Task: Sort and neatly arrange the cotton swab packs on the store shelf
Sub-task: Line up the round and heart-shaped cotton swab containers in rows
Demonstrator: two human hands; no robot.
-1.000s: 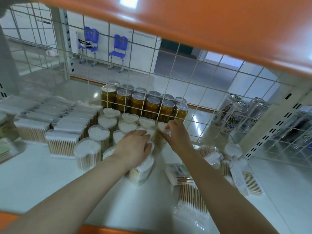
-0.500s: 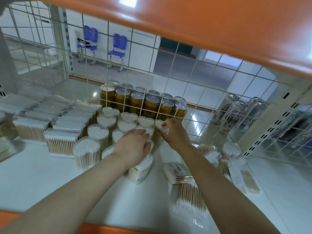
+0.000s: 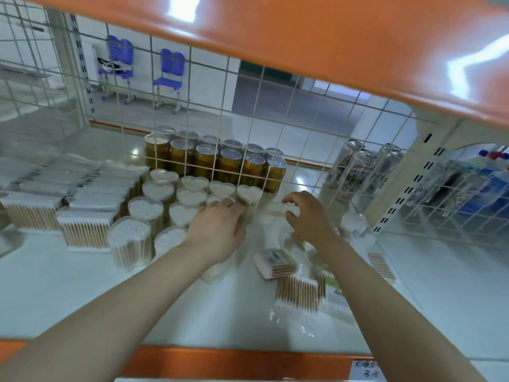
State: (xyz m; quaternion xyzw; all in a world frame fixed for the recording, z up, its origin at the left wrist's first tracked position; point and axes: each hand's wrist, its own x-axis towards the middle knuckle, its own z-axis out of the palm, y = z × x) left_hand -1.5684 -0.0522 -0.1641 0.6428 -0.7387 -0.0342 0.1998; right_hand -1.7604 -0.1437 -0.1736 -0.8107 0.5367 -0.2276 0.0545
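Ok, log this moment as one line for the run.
phase: arranging heart-shaped swab tubs | left hand: resting on tub rows | right hand: empty, beside them | flat swab packs: unsorted at right

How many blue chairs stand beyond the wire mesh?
2: one blue chair at upper left with a shoe-like object on its seat, another blue chair just right of it. None looks hidden.

Right hand (image 3: 308, 216) now lifted off the heart-shaped swab tub (image 3: 249, 194), fingers loosely curled, hovering just right of it.
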